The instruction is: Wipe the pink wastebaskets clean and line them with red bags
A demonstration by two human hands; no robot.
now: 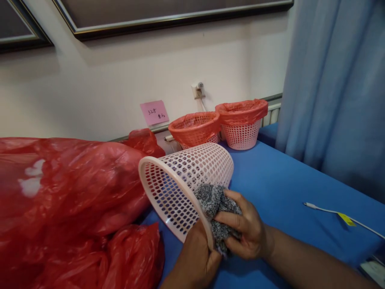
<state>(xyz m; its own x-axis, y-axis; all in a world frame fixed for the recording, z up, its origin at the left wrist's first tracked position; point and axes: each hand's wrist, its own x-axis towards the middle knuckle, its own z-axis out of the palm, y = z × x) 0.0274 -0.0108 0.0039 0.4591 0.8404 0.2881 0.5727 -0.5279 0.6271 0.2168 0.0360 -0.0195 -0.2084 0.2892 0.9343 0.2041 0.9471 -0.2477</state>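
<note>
A pale pink perforated basket [210, 160] lies tilted on its side above the blue table, its open mouth facing left and toward me. My left hand [198, 257] grips the near part of its rim, with the fingers inside the mouth and the thumb outside. A grey speckled cloth [210, 200] is bunched in my right hand [245, 228], pressed against the outside of the basket just behind the rim.
Red plastic bags [75, 200] fill the left side. Two baskets lined with red bags [194, 128] [242, 124] stand at the back by the wall. A white cable [327, 210] with a yellow tag lies right, near a blue curtain [337, 88]. A pink note [154, 112] is on the wall.
</note>
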